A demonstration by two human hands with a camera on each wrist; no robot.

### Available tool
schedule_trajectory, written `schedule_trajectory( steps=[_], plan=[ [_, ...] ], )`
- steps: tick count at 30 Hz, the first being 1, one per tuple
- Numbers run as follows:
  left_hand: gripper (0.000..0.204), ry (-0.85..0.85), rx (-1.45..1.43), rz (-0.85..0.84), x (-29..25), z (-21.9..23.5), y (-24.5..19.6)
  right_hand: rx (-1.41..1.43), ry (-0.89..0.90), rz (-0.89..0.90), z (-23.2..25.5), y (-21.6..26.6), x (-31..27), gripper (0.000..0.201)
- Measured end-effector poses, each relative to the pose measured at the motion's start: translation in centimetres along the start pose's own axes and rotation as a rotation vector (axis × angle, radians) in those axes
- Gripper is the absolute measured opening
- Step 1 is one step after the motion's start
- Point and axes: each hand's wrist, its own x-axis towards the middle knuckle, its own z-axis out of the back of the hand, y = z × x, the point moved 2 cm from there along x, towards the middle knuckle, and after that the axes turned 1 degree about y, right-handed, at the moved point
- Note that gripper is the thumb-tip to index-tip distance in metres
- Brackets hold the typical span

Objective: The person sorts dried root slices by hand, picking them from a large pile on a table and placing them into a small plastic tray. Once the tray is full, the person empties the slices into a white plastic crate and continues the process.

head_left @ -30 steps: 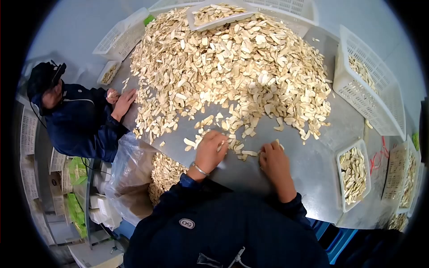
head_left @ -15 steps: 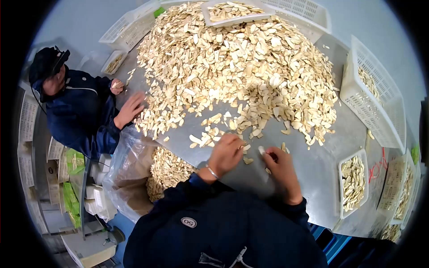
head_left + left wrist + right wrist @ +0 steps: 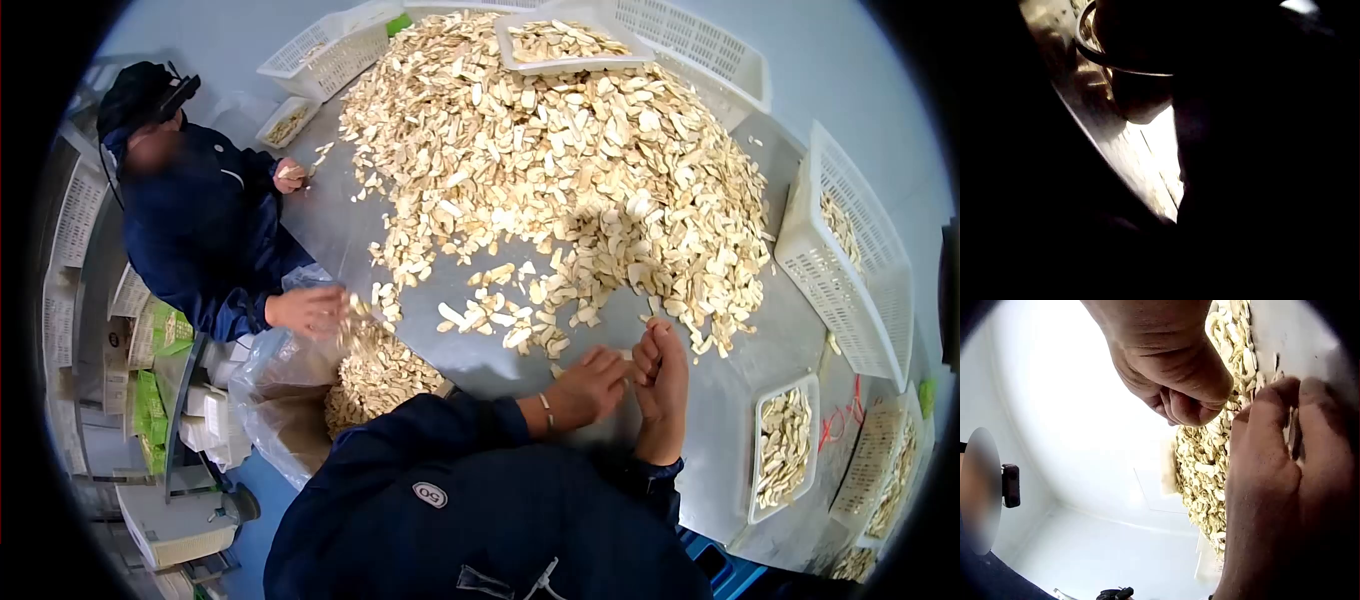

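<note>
My left hand [image 3: 585,388] and right hand [image 3: 662,378] meet over the metal table, at the near edge of a heap of pale, flat dried slices [image 3: 500,150]. A pale slice [image 3: 627,354] shows between them in the head view. In the right wrist view the left hand [image 3: 1279,469] has bent fingers with a thin slice [image 3: 1295,432] between them. Above it, the right hand [image 3: 1172,369] is curled tight, thumb over the fingers, which hide its palm. The left wrist view is mostly dark, with a bracelet [image 3: 1094,56] showing.
A white tray of slices [image 3: 785,445] and a perforated white basket [image 3: 845,260] stand on the right. Another tray [image 3: 575,65] sits at the back of the heap. At left, another person [image 3: 200,220] works beside a plastic-lined bag [image 3: 285,385] of slices.
My left hand has moved right to meet the right hand, which has risen and curled inward from pinching a slice. The other person's hand has swept slices toward the bag.
</note>
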Motion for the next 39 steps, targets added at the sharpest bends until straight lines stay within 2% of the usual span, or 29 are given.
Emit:
schedule_trajectory(
  steps=[4, 7, 8, 11, 12, 15, 17, 19, 20, 25, 27, 29, 31, 34, 35, 38, 39],
  plan=[
    [0.012, 0.065, 0.132, 0.238, -2.5, 3.3, 4.2, 0.023, 0.018, -0.020, 0.4, -0.9, 0.7, 0.010],
    [0.015, -0.155, 0.313, 0.340, -4.5, 5.9, 6.8, 0.077, -0.003, -0.039, 1.5, -1.4, 1.3, 0.010],
    [0.024, -0.093, 0.320, 0.386, -4.8, 6.8, 7.4, 0.082, -0.004, -0.036, 1.6, -1.4, 1.4, 0.010],
    [0.033, -0.094, 0.359, 0.416, -3.5, 8.0, 8.1, 0.089, -0.021, -0.039, 1.8, -1.5, 1.5, 0.010],
    [0.042, -0.012, 0.363, 0.455, -3.2, 7.4, 8.6, 0.089, -0.035, -0.045, 1.8, -1.6, 1.5, 0.010],
    [0.041, -0.019, 0.412, 0.484, -1.9, 6.7, 9.8, 0.046, -0.046, -0.039, 1.7, -1.6, 1.2, 0.010],
    [0.030, -0.075, 0.434, 0.487, -1.5, 6.8, 10.8, 0.020, -0.053, -0.028, 1.7, -1.6, 1.2, 0.010],
    [0.022, -0.090, 0.365, 0.503, -2.8, 6.8, 12.7, 0.008, -0.068, -0.027, 1.8, -2.0, 1.3, 0.011],
    [0.014, -0.162, 0.396, 0.470, -3.2, 7.3, 13.2, 0.007, -0.056, -0.026, 1.9, -2.0, 1.3, 0.011],
    [0.011, -0.177, 0.424, 0.555, -8.7, 10.8, 12.9, -0.031, -0.065, -0.039, 1.5, -1.8, 1.1, 0.010],
    [0.010, -0.189, 0.530, 0.601, -11.4, 12.4, 12.3, -0.031, -0.039, -0.035, 1.6, -1.9, 1.3, 0.010],
    [0.010, -0.190, 0.592, 0.740, -14.1, 14.3, 12.0, -0.025, -0.028, -0.042, 1.8, -2.0, 1.2, 0.009],
    [0.012, -0.253, 0.696, 0.769, -16.6, 15.5, 12.9, -0.012, -0.034, -0.045, 2.0, -2.2, 1.4, 0.009],
    [0.014, -0.244, 0.543, 0.885, -13.4, 15.4, 12.6, -0.017, 0.008, -0.040, 2.1, -2.3, 1.3, 0.009],
    [0.018, -0.242, 0.454, 0.850, -11.5, 14.7, 12.5, -0.035, 0.009, -0.030, 2.2, -2.5, 1.4, 0.008],
    [0.031, -0.114, 0.043, 0.548, -3.3, 9.4, 11.9, -0.143, -0.004, 0.017, 2.0, -2.6, 1.5, 0.007],
    [0.035, -0.080, 0.018, 0.460, -0.6, 7.6, 11.6, -0.142, 0.000, 0.022, 2.2, -2.7, 1.7, 0.007]
  ],
)
